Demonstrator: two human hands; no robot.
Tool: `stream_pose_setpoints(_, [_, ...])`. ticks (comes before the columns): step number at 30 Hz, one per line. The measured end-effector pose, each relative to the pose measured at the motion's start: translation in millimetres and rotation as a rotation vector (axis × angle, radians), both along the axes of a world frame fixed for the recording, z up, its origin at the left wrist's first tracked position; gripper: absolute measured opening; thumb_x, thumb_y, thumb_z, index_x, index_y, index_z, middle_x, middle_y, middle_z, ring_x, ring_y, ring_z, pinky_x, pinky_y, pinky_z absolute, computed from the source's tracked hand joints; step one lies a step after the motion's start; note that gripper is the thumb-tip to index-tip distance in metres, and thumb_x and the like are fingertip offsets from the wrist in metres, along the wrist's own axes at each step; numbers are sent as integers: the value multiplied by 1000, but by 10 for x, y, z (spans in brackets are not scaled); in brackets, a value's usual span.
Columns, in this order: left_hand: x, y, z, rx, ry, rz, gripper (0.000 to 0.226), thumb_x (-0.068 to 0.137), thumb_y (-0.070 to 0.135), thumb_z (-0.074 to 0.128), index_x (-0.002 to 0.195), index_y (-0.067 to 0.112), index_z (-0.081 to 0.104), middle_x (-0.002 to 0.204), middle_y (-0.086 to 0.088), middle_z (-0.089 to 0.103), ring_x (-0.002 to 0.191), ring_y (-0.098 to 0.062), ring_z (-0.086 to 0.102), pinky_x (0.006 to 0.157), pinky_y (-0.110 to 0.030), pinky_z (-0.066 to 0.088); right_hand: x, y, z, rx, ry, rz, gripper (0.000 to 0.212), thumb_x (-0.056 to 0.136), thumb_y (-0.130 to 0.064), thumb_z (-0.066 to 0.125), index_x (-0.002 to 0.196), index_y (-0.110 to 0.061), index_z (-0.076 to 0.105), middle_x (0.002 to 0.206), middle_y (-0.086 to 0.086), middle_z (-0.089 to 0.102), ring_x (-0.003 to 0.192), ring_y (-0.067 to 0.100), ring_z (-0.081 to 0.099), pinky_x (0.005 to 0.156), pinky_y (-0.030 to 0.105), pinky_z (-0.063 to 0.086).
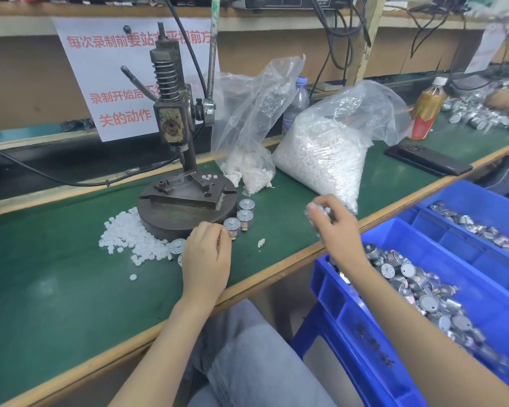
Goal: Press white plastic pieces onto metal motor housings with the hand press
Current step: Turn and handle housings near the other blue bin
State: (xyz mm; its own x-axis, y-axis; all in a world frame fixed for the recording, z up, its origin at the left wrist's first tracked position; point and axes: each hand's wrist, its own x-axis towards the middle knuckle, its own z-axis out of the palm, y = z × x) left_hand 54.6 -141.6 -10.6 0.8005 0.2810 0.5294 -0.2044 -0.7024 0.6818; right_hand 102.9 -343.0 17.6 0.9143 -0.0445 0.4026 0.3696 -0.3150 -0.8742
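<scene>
Now: staging motor housings [244,215] upright beside hand press [172,127].
Right hand [332,227]: gripping blurred handful of them, above mat.
Left hand [207,254]: curled at row; grasp unclear.
Tip: set shaft-up, clear of white plastic pieces [130,239].

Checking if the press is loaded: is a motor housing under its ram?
No, the press base bears only a few white pieces; motor housings stand on the mat beside it.
</scene>
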Motion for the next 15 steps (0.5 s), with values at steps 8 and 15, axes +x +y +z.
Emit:
stream_pose_setpoints(8, [8,-1,6,23,8,6,35,87,21,35,76,2,62,78,-6,56,77,-23,49,71,-36,38,10,-1319,-588,-174,162,-362,22,87,-38,57,74,-21,57,67,-3,54,65,21,48,61,31,38])
stream_pose_setpoints(15, [10,-19,6,19,19,16,34,86,20,35,77,3,63,80,-2,56,80,-20,49,71,-31,34,-98,-1926,-1174,-408,389,-575,53,74,-66,45,91,-18,56,92,4,55,82,22,49,67,35,36])
